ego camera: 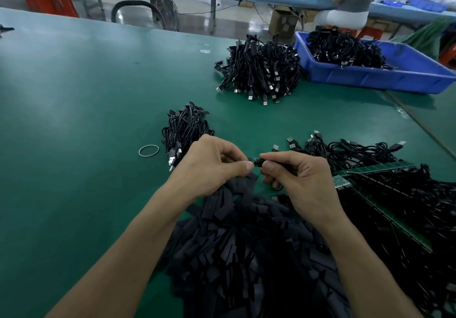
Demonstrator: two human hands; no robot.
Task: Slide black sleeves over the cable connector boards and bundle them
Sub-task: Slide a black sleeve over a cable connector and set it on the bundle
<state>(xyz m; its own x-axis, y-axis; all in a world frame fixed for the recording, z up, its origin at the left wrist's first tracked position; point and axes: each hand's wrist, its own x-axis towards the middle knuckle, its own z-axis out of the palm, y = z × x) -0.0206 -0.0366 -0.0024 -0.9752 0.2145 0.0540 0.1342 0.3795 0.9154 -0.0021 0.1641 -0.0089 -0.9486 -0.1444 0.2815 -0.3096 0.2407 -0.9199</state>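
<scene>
In the head view, both forearms are extended forward over the matte green table (86, 120), the wrists angled inward so that the hands meet just above it; the left hand (212, 167) is turned knuckles-up, its fingers curled under and its thumb laid flat toward the right; the right hand (301, 179) is held opposite, its forefinger and thumb drawn together and its other fingers folded into the palm; a short black sleeved cable end (256, 161) is pinched between the fingertips of both hands, and where sleeve gives way to connector board cannot be told.

Beneath the wrists a loose heap of flat black sleeves (246, 256) is spread toward the near edge; to the right, tangled black USB cables (357, 152) are lain across narrow green circuit-board strips (385, 168).

Just beyond the left hand a small tied bundle of black cables (185, 130) is seen, with a pale rubber band (148, 150) beside it; farther back a large mound of bundled cables (259, 70) is stacked next to a blue plastic tray (394, 75) filled with more.
</scene>
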